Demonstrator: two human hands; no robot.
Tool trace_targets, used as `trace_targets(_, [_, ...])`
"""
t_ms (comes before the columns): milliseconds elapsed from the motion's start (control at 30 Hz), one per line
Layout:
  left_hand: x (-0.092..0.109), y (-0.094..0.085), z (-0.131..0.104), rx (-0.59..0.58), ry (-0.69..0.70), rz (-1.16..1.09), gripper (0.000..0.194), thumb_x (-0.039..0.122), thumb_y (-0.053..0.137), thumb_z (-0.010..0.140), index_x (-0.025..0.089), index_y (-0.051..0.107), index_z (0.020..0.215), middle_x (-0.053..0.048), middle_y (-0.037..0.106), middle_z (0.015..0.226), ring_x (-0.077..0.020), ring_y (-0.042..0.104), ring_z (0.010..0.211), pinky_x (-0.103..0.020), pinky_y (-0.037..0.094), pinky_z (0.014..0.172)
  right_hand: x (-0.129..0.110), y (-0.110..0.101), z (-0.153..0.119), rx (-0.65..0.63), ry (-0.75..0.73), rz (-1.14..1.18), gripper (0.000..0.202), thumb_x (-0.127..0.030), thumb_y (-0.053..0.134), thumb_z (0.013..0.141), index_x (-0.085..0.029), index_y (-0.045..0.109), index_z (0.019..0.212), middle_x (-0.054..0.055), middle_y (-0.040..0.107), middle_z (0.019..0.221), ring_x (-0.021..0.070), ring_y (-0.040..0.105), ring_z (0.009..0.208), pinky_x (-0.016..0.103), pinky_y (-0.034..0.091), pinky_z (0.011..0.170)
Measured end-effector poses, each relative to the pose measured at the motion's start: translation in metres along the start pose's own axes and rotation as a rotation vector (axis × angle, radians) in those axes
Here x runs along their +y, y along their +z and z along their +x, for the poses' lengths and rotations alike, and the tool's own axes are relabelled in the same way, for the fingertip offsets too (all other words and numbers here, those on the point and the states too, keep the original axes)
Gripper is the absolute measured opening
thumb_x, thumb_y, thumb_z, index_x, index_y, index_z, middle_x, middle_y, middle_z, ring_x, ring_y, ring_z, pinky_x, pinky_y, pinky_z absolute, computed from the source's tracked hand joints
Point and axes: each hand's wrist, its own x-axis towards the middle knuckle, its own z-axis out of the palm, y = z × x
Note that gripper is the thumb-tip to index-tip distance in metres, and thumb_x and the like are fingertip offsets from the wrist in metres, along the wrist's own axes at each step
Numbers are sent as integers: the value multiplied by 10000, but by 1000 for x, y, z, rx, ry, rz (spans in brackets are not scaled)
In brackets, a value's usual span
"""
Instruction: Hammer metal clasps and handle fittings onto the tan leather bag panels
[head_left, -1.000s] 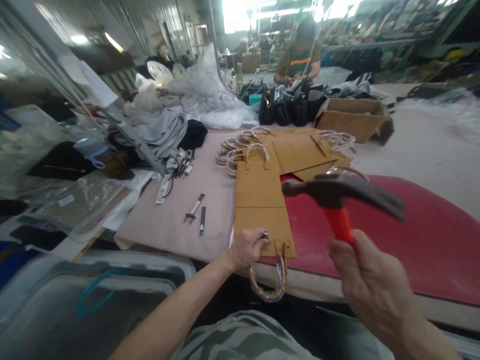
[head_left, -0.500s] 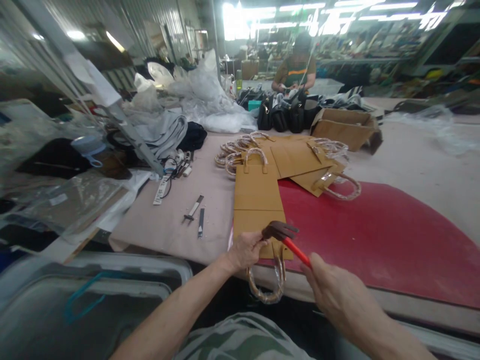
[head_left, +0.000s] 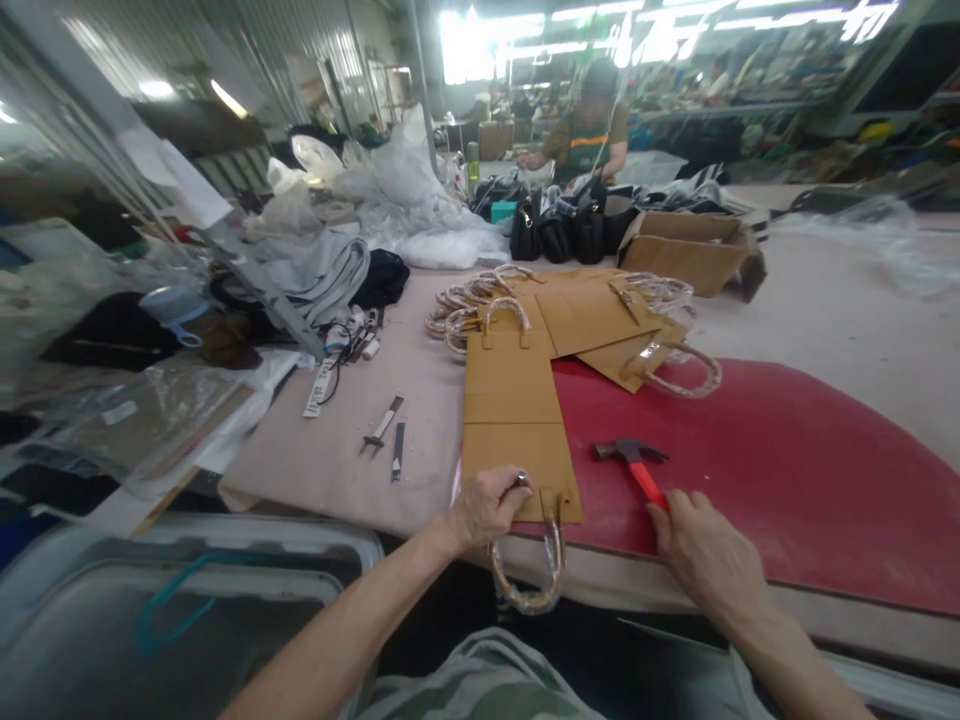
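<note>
My left hand (head_left: 486, 508) is closed around a small metal punch (head_left: 522, 478); only its shiny round top shows above the fingers. It rests over the near end of a flat tan bag panel (head_left: 514, 390), beside the base of a plastic-wrapped loop handle (head_left: 527, 600) that hangs past the table edge. In my right hand (head_left: 701, 545) is a claw hammer (head_left: 646, 482) with a red handle, its dark head over the red mat to the right of the panel, apart from the punch. Another wrapped handle (head_left: 508, 312) stands at the panel's far end.
More tan panels (head_left: 589, 315) with wrapped handles are piled behind. Left lie a two-pronged tool (head_left: 382, 426) and a flat strip tool (head_left: 398, 452). A cardboard box (head_left: 686, 255), black bags (head_left: 556, 235) and a person (head_left: 589, 135) are farther back. A grey bin (head_left: 360, 540) stands lower left.
The hammer head has moved off the punch to the right, along with my right hand, uncovering the punch's top. My left hand stays at the near end of the panel.
</note>
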Motion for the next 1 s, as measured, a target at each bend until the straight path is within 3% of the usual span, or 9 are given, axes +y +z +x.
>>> trace_targets(100, [2, 1, -1, 26, -17, 23, 157, 244, 529, 958, 194, 677, 945, -61, 739, 890, -183, 703, 835, -274, 529, 776, -24, 2, 2, 156, -246, 8, 301, -326, 459, 966, -125, 634, 1104, 233, 635, 1176, 325, 635, 964, 441, 517, 757])
trace_targets(233, [2, 5, -7, 72, -25, 87, 175, 228, 510, 957, 188, 680, 938, -75, 743, 903, -195, 709, 854, -295, 548, 803, -68, 25, -9, 88, -570, 263, 422, -353, 560, 930, -136, 567, 1292, 182, 583, 1351, 325, 534, 1239, 472, 467, 1024])
trace_targets(400, [5, 7, -7, 45, -7, -8, 152, 249, 542, 917, 188, 678, 893, -77, 740, 868, -201, 714, 828, -313, 568, 805, -89, 53, -22, 87, -580, 298, 479, -319, 529, 952, -112, 517, 1384, 181, 539, 1425, 357, 425, 1353, 555, 339, 1132])
trace_targets(433, [4, 4, -5, 147, -86, -91, 165, 286, 542, 926, 187, 668, 885, -72, 738, 856, -197, 717, 816, -314, 576, 795, -88, 55, -22, 86, -574, 307, 474, -327, 529, 956, -111, 523, 1379, 180, 539, 1425, 353, 425, 1353, 551, 335, 1135])
trace_targets(533, [-5, -11, 3, 634, -410, -299, 260, 406, 521, 947, 173, 622, 889, -57, 719, 806, -184, 715, 740, -303, 589, 706, -84, 55, -19, 70, -578, 319, 481, -342, 541, 952, -118, 531, 1378, 174, 533, 1438, 348, 414, 1368, 541, 324, 1145])
trace_targets(567, [-10, -18, 4, 719, -480, -300, 274, 427, 534, 934, 169, 616, 886, -51, 712, 786, -180, 709, 711, -292, 583, 675, -83, 54, -18, 63, -577, 324, 487, -341, 546, 946, -121, 532, 1380, 172, 531, 1442, 347, 411, 1373, 538, 322, 1148])
trace_targets(800, [-44, -62, -15, 618, -647, 186, 203, 346, 561, 877, 179, 641, 793, -44, 692, 691, -194, 673, 666, -291, 535, 673, -85, 53, -24, 71, -574, 387, 510, -332, 580, 912, -110, 536, 1368, 191, 519, 1437, 358, 412, 1365, 563, 336, 1142])
trace_targets(900, [-47, -65, -17, 584, -668, 426, 167, 290, 582, 865, 166, 666, 939, -105, 735, 857, -253, 705, 812, -368, 553, 786, -83, 53, -34, 85, -607, 417, 531, -364, 597, 913, -107, 529, 1373, 213, 459, 1482, 368, 366, 1404, 577, 343, 1140])
trace_targets(1000, [-42, -56, -18, 514, -529, 549, 204, 251, 583, 874, 163, 651, 1045, -147, 723, 1054, -293, 689, 1007, -428, 548, 911, -77, 50, -44, 26, -715, 406, 706, -533, 699, 839, -140, 525, 1399, 213, 386, 1545, 404, 282, 1460, 618, 318, 1155])
